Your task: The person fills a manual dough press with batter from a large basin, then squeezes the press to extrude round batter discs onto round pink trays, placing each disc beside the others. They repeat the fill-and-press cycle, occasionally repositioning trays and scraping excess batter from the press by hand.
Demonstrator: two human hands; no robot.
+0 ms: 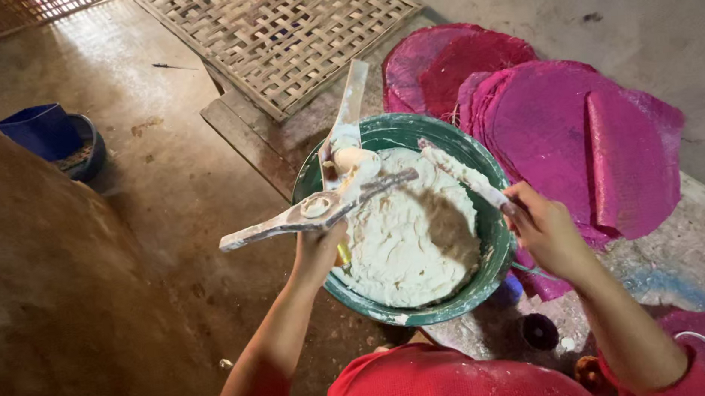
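One woven mat (280, 28) up top, a pile of pink round sheets (575, 138) on the right, one green bowl (495, 249) full of white dough (404, 236). Left hand (319, 249) is clamped around a two-armed metal press (319, 210), long arm pointing left. Right hand (545, 227) pinches one doughy stick (462, 174), angled up-left over the bowl.

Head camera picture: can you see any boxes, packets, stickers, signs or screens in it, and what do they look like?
None show: no packets, labels, signs or screens.
Round green plastic basin: middle, holds white dough.
Flat magenta mesh mats: right, stacked on the floor.
Blue plastic tub: upper left, on the floor.
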